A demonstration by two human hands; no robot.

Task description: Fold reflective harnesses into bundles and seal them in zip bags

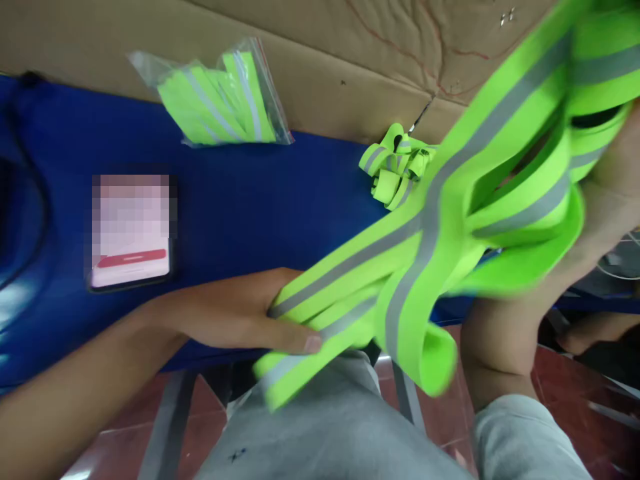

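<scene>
A long bundle of neon green reflective straps with grey stripes stretches across the view, from low centre up to the upper right corner. At the lower end, my left hand is closed round several layers, its thumb lying on top. My right hand is raised at the right edge and bears the upper part of the bundle; the loops hide its fingers. Loose loops hang between the hands, blurred by motion. Behind the bundle, a small heap of similar straps lies on the blue tabletop.
A clear zip bag of green straps lies at the table's back edge, against brown cardboard. On the left rests a phone with its screen lit and blurred out. A dark cable curves along the far left.
</scene>
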